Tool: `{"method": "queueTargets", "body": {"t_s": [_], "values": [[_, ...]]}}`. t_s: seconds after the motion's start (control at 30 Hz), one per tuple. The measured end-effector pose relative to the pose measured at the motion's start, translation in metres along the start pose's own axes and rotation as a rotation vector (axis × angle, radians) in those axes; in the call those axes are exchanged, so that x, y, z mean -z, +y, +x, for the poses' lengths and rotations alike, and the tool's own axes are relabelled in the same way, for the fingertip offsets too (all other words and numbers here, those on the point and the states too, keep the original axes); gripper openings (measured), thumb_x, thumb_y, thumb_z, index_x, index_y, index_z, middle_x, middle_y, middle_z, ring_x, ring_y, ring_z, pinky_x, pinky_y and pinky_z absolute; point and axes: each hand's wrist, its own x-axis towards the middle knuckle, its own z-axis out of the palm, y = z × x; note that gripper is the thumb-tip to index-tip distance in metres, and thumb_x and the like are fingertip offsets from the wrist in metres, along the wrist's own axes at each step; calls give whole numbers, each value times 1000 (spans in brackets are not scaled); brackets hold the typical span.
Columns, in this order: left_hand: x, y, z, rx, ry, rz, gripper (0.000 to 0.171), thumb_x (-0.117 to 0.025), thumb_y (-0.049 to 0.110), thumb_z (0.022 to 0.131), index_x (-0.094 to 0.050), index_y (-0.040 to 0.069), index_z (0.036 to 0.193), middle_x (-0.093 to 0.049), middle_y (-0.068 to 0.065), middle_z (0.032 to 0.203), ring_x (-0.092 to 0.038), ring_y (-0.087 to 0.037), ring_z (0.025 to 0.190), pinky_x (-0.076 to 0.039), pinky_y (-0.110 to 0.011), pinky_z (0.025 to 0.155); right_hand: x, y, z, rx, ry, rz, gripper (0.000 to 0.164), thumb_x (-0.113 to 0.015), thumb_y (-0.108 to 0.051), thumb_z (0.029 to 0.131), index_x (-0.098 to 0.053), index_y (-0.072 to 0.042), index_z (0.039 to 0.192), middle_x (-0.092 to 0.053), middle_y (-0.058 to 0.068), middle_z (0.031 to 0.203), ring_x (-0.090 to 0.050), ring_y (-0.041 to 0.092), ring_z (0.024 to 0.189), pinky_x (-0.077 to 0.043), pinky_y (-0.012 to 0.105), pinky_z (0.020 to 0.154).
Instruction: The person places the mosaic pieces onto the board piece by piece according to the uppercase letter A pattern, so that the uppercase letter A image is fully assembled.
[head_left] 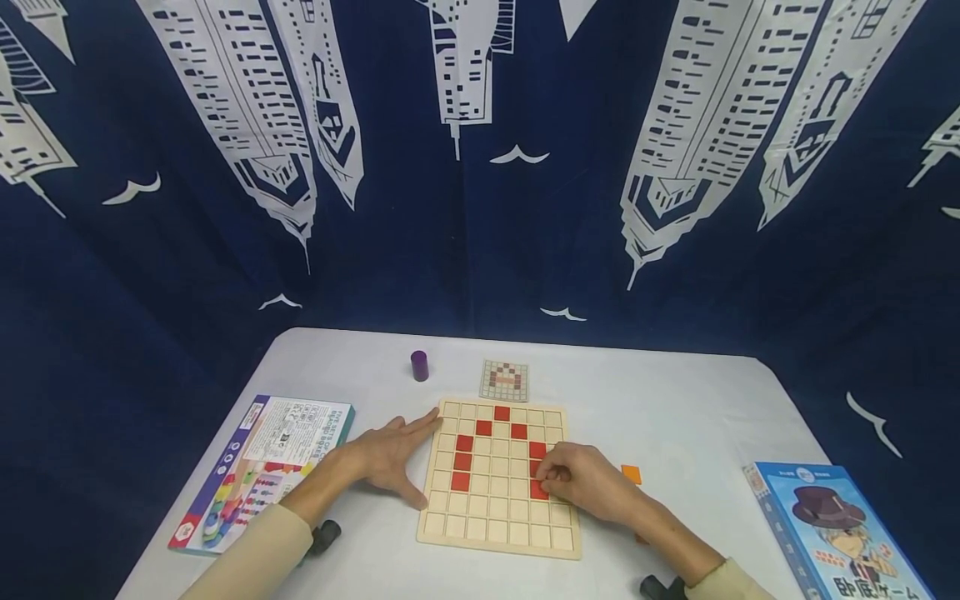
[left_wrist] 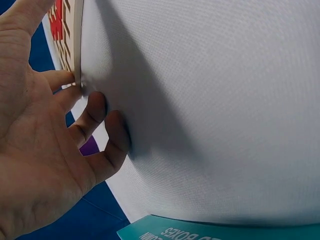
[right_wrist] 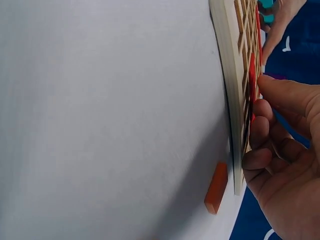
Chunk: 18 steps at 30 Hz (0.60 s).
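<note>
A light wooden grid board (head_left: pixel 487 507) lies on the white table, with several red square tiles (head_left: pixel 460 482) set in its cells in an arch-like pattern. My left hand (head_left: pixel 393 458) is spread along the board's left side, thumb and fingertips at its edge. Over the right part of the board, my right hand (head_left: pixel 588 482) has its fingers bent, with thumb and index finger pinching at a red tile (right_wrist: pixel 252 75). The fingers partly hide the red tiles in that column. Right of the board, near that hand, lies an orange tile (head_left: pixel 631 474).
Behind the board lie a small pattern card (head_left: pixel 504 381) and a purple cylinder (head_left: pixel 420 366). A colourful flat box (head_left: pixel 262 475) is at the left, a blue game box (head_left: pixel 843 525) at the right. A dark blue curtain (head_left: pixel 465 250) hangs behind the table.
</note>
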Motion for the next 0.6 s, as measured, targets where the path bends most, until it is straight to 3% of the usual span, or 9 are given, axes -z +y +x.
{"method": "queueTargets", "body": {"t_s": [0.4, 0.6], "values": [[2, 2, -1, -4, -10, 3, 132, -87, 67, 57, -21, 23, 162, -7, 7, 170, -24, -51, 147, -38, -69, 106, 36, 16, -12, -134, 43, -52, 14, -79, -15, 86, -74, -20, 98, -64, -15, 88, -56, 7, 76, -51, 22, 66], [8, 6, -5, -10, -19, -10, 131, -88, 65, 59, -21, 21, 162, -8, 5, 170, -24, -52, 146, -38, -69, 105, 46, 25, -22, -231, -15, -113, 29, -86, -20, 79, -77, -18, 106, -67, -11, 97, -58, 11, 88, -52, 29, 76]]}}
